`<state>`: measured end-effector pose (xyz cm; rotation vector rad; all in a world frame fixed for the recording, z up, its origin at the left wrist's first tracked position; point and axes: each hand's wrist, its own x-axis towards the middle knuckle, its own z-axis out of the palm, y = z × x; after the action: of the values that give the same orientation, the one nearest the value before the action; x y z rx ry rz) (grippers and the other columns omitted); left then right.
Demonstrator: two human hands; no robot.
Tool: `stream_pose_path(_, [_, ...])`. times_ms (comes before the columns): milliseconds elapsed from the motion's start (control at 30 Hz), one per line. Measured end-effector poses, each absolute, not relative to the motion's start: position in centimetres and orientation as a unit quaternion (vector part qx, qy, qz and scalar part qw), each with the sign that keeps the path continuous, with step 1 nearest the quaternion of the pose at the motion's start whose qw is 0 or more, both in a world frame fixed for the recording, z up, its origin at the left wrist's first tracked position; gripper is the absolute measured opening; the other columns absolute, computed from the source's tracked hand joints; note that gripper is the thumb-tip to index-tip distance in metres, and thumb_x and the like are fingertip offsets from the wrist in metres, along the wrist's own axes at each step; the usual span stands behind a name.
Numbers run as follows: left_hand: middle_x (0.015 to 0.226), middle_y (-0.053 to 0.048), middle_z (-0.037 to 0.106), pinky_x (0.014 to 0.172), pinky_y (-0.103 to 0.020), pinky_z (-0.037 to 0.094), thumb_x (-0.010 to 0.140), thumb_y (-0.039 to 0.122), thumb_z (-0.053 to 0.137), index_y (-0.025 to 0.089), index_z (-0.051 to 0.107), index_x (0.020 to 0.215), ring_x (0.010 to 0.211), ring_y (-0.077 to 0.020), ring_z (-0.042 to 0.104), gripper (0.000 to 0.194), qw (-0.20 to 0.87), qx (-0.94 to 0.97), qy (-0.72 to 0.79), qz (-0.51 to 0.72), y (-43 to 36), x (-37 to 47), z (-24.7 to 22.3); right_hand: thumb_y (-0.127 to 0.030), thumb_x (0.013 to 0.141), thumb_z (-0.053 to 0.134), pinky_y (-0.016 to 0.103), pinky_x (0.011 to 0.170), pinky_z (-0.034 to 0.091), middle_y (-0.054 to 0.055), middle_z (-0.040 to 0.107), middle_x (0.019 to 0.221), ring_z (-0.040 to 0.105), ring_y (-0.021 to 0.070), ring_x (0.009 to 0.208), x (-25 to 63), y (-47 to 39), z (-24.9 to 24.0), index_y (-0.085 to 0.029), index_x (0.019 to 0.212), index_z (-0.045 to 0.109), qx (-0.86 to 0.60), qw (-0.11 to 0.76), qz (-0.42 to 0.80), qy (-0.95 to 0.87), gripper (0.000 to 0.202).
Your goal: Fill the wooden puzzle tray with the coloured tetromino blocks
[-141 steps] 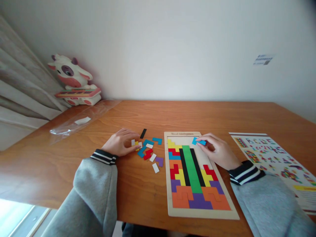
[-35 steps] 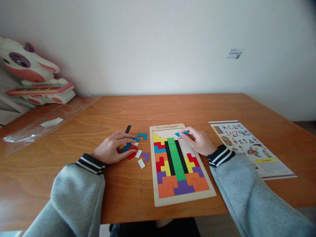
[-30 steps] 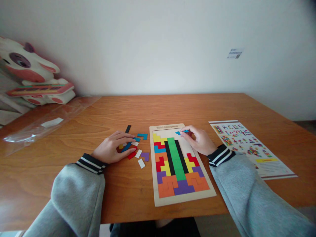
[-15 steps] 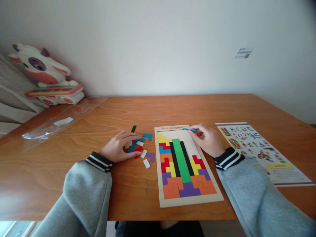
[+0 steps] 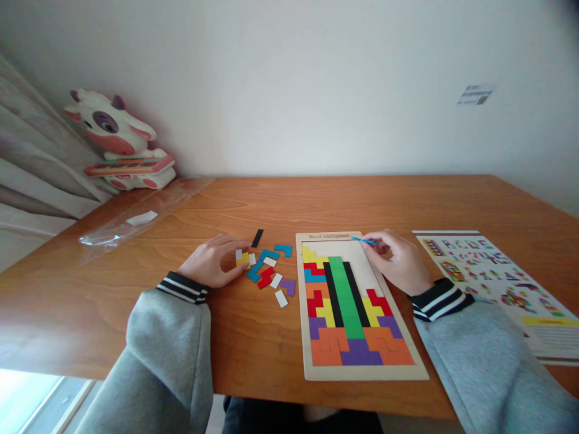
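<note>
My right hand (image 5: 400, 259) pinches a thin blue puzzle piece (image 5: 363, 240) above the top right of the wooden puzzle board (image 5: 309, 367). Colored pieces fill the board's lower part and left side, with a long green strip (image 5: 346, 301) between two black bars; bare wood shows at the upper right. Over the loose pieces to the left, my left hand (image 5: 215, 260) is open, thumb and fingers apart around a yellow piece (image 5: 245, 258) and small white ones. Just right of it lie blue, red (image 5: 266, 277), white and purple pieces (image 5: 288, 286), with a black bar (image 5: 257, 238) behind.
A printed pattern sheet (image 5: 493, 271) lies right of the board, partly behind my right sleeve. At the back left stand a toy cow with a keyboard (image 5: 131, 144) and a clear plastic bag (image 5: 113, 232). A wall borders the table's (image 5: 253, 355) far edge.
My left hand has drawn back left, uncovering the red and blue pieces. My right hand still holds the blue piece near the board's top. The whole view has shifted slightly.
</note>
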<state>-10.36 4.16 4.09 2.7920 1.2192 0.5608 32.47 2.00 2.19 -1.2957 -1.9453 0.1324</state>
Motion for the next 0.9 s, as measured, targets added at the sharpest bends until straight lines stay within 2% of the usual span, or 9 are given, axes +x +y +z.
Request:
stream_pose_path(233, [0.109,-0.005,0.076,0.089,-0.035,0.058,0.089,0.044,0.062,0.024,0.071,0.114,0.098,-0.0226,0.072,0.033,0.022,0.899,0.397,0.185,4.1,-10.5,3.8,-0.03,0.09,0.059,0.031,0.061,0.051,0.004,0.067,0.08,0.063,0.018,0.065,32.6,2.2,2.0,-0.021,0.097,0.065,-0.504,0.39,0.053,-0.769,0.012])
stream_pose_path(467, [0.106,-0.007,0.077,0.089,-0.037,0.057,0.093,0.04,0.06,0.023,0.072,0.11,0.096,-0.0225,0.072,0.027,0.028,0.901,0.373,0.22,4.1,-8.9,3.8,-0.031,0.09,0.059,0.032,0.06,0.051,0.004,0.067,0.079,0.062,0.0182,0.063,32.5,2.1,2.0,-0.022,0.097,0.065,-0.501,0.39,0.05,-0.771,0.013])
stream_pose_path(700, [0.114,-0.009,0.074,0.092,-0.042,0.053,0.083,0.045,0.075,0.026,0.074,0.108,0.101,-0.0245,0.067,0.032,0.067,0.914,0.33,0.224,3.5,-8.1,4.3,-0.034,0.092,0.058,0.032,0.06,0.051,0.004,0.067,0.078,0.063,0.0189,0.064,32.3,2.0,2.1,-0.023,0.095,0.065,-0.505,0.391,0.054,-0.768,0.015])
stream_pose_path(833, [0.122,-0.008,0.071,0.094,-0.045,0.051,0.086,0.036,0.069,0.028,0.077,0.105,0.105,-0.0256,0.065,0.022,0.068,0.919,0.322,0.217,3.4,-8.7,4.6,-0.032,0.092,0.057,0.031,0.059,0.051,0.005,0.068,0.08,0.063,0.0185,0.064,32.3,2.1,2.1,-0.022,0.096,0.065,-0.5,0.39,0.054,-0.771,0.013])
stream_pose_path(900, [0.126,-0.008,0.07,0.096,-0.046,0.05,0.087,0.028,0.063,0.028,0.077,0.106,0.108,-0.0259,0.065,0.024,0.075,0.923,0.31,0.216,3.3,-8.6,4.6,-0.032,0.092,0.058,0.031,0.059,0.051,0.005,0.068,0.08,0.063,0.0182,0.064,32.4,2.1,2.0,-0.022,0.096,0.065,-0.498,0.39,0.054,-0.772,0.013])
